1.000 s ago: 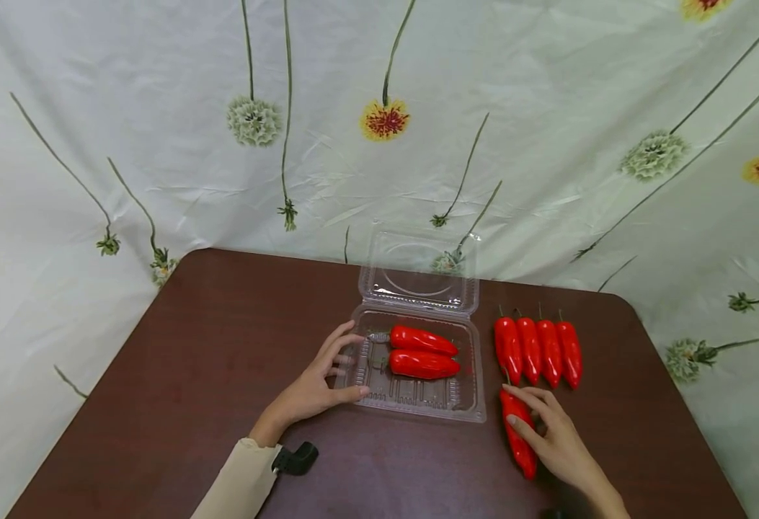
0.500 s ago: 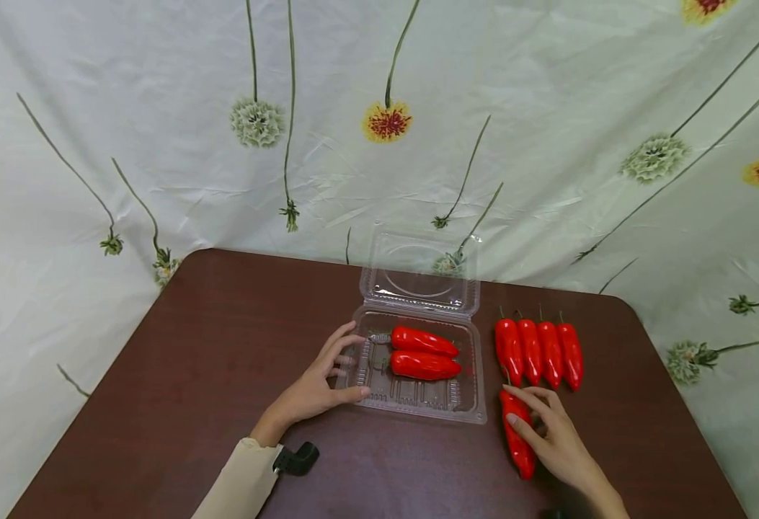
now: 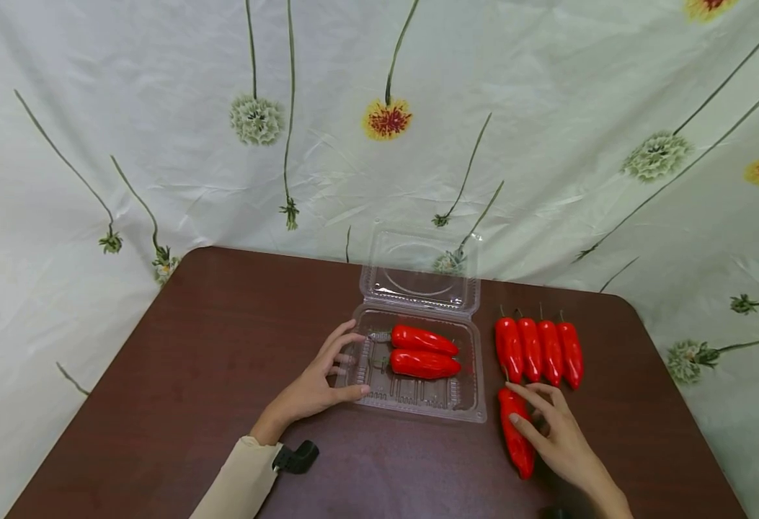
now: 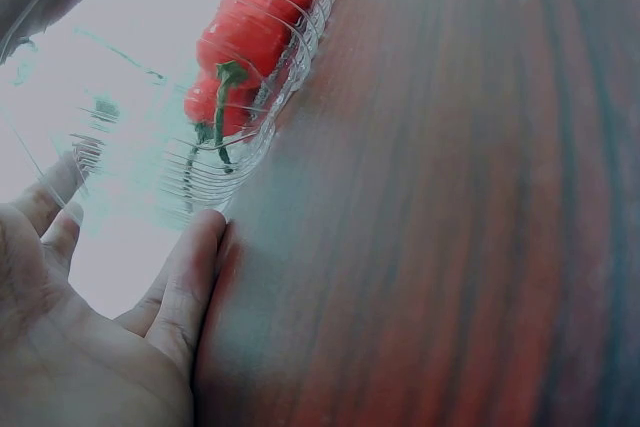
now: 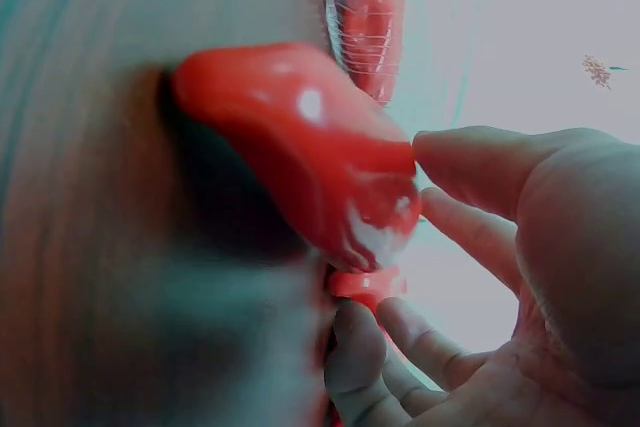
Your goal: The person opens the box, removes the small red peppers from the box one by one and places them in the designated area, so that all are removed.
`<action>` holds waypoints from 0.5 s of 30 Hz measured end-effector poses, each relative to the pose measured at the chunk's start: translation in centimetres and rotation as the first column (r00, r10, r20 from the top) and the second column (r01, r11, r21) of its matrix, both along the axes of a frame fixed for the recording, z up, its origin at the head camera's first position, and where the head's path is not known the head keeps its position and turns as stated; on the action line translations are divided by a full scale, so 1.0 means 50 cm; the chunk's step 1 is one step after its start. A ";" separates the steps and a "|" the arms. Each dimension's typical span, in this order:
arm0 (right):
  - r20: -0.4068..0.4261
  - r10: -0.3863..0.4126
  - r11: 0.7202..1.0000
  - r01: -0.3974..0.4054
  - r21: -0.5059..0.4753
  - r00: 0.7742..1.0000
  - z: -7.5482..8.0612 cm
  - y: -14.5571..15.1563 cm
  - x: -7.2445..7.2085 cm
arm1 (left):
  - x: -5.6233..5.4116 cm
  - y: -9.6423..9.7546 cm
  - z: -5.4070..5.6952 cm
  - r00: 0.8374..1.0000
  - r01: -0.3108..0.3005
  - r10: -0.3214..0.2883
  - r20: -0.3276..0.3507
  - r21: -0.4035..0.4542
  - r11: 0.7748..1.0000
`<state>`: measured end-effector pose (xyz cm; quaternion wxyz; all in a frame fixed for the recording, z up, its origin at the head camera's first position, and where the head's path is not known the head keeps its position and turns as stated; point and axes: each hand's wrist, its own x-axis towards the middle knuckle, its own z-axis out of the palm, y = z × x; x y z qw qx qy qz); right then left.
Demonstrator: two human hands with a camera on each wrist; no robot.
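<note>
A clear plastic clamshell box [image 3: 418,414] stands in the middle of the table with its lid [image 3: 388,297] raised at the back. Two red chili peppers lie crosswise inside, a rear one [image 3: 426,340] and a front one [image 3: 424,365]. My left hand [image 3: 311,393] rests against the box's left side, fingers spread and thumb at the front corner. To the right of the box, my right hand [image 3: 567,443] holds a red chili pepper [image 3: 517,448] between thumb and fingers. In the right wrist view the thumb tip meets this pepper [image 5: 310,127], and its underside shows a dark shadow.
Several red chili peppers [image 3: 530,349] lie side by side at the back right, stems pointing away. The table [image 3: 191,375] is dark brown wood with rounded far corners. A pale cloth [image 3: 327,166] printed with flowers hangs behind it.
The pepper at my right hand has shifted very slightly left, and the fingers have moved a little at its stem end. My left hand and the box stay in place.
</note>
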<state>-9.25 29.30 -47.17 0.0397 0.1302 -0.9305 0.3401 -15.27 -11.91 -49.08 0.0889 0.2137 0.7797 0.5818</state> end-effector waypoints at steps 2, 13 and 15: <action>-0.019 0.003 1.000 -0.003 0.012 1.000 0.005 0.001 -0.002 | -0.001 0.000 0.001 1.000 0.000 0.000 -0.004 0.000 1.000; -0.109 0.006 1.000 -0.004 0.024 0.994 0.023 -0.011 -0.017 | 0.000 0.000 0.000 1.000 -0.001 0.001 0.000 0.003 1.000; -0.109 0.008 1.000 -0.005 0.022 0.994 0.027 -0.015 -0.021 | 0.000 0.000 0.001 1.000 -0.002 0.002 0.000 0.003 1.000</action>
